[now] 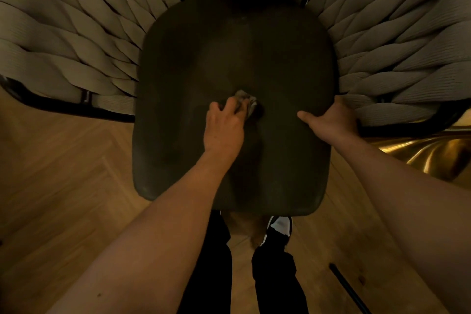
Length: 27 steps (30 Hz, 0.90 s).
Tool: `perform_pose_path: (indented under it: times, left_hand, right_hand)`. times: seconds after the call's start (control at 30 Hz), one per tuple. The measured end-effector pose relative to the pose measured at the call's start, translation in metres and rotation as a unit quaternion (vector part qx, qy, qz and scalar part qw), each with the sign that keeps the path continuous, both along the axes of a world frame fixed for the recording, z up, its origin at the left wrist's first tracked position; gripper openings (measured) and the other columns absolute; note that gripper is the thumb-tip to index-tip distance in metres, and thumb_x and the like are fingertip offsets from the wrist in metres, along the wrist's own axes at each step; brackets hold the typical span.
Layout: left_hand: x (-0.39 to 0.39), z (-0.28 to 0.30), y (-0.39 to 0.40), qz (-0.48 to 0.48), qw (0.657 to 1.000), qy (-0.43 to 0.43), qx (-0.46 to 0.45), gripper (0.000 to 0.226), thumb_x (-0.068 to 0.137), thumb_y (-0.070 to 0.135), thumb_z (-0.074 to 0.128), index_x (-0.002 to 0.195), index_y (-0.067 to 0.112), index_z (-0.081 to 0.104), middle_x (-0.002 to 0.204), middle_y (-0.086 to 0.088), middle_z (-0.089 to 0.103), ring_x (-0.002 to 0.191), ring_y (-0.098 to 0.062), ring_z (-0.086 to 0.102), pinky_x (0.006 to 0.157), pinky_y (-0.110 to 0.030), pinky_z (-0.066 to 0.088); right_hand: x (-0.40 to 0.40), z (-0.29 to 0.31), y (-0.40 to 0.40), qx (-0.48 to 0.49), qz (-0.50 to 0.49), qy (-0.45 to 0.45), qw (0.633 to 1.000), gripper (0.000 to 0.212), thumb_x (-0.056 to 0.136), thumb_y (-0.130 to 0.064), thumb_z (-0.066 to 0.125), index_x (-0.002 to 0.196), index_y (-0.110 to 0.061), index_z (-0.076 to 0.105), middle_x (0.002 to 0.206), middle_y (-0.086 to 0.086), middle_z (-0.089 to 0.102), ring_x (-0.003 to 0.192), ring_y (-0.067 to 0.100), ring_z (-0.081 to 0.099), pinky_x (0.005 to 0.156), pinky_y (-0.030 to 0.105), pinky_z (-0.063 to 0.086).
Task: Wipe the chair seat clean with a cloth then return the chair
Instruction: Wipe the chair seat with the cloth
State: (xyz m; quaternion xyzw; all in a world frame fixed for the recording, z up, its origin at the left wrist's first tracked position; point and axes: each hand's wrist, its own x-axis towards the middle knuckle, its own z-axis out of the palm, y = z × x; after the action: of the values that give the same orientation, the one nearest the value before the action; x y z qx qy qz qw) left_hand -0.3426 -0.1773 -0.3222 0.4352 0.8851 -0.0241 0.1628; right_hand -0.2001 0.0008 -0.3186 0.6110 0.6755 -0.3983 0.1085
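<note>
Head view is being filled by the dark chair seat (234, 64), which is lying in the middle of the scene with its near edge just above the person's legs. A small crumpled cloth (246, 102) is being held near the centre of the seat by the left hand (224, 127); the fingers are curled over it and it is being pressed against the surface. The right hand (331, 117) is being rested on the seat's right edge, thumb stretched out leftward across the top while the other fingers are hidden over the rim, so their state cannot be told.

The cloth is judged to be light, soft and easily bunched, so it is best kept balled under the fingers. The seat is judged to be stiff and smooth, perhaps a little slippery. The chair is likely fairly heavy, and is best being gripped by the seat rim or by the dark frame (63, 107) when it is returned.

Thick woven straps (76, 41) are curving round the seat at left, far and right, crowding any wipe toward those edges. Wooden flooring (63, 173) is lying beneath, a shiny golden object (433, 153) is standing near the right, and a dark rod (349, 288) is lying on the floor at near right.
</note>
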Motion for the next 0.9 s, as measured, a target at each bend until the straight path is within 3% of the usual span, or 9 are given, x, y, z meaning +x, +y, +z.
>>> perform_pose_path:
  times: [0.27,0.47,0.6,0.9]
  left_hand:
    - [-0.050,-0.003,-0.044,0.071,0.996,0.052,-0.026,0.053,0.091,0.015,0.051,0.143,0.023,0.043,0.142,-0.008,0.036,0.100,-0.030,0.043,0.088,-0.038,0.043]
    - [-0.099,-0.009,-0.088,0.152,0.987,0.055,-0.006,0.057,0.082,0.003,0.058,0.136,0.017,0.053,0.140,-0.013,0.040,0.112,-0.043,0.042,0.098,-0.047,0.038]
    - [-0.127,-0.008,-0.106,0.231,0.971,0.064,-0.014,0.062,0.081,0.001,0.061,0.140,0.014,0.048,0.143,-0.016,0.037,0.123,-0.045,0.035,0.105,-0.047,0.035]
    - [-0.134,-0.016,-0.097,0.292,0.953,0.016,0.073,0.045,0.093,0.004,0.044,0.137,0.007,0.051,0.135,-0.020,0.042,0.121,-0.040,0.041,0.103,-0.043,0.037]
  right_hand:
    - [-0.004,0.005,-0.001,0.017,-0.005,-0.019,1.000,0.091,0.082,-0.043,0.083,0.153,-0.014,0.035,0.155,0.013,0.042,0.139,0.035,0.045,0.106,0.045,0.044]
    - [-0.004,0.007,-0.001,0.019,-0.017,-0.019,0.999,0.096,0.083,-0.042,0.082,0.157,-0.014,0.028,0.158,0.013,0.039,0.142,0.035,0.042,0.108,0.045,0.043]
    - [-0.003,0.004,-0.003,0.014,-0.025,-0.018,0.999,0.100,0.082,-0.043,0.083,0.159,-0.016,0.025,0.160,0.012,0.037,0.144,0.035,0.040,0.110,0.046,0.041]
    - [0.005,0.003,0.000,-0.020,-0.062,0.040,0.997,0.090,0.086,-0.047,0.077,0.158,-0.021,0.030,0.158,0.006,0.041,0.142,0.032,0.043,0.111,0.045,0.041]
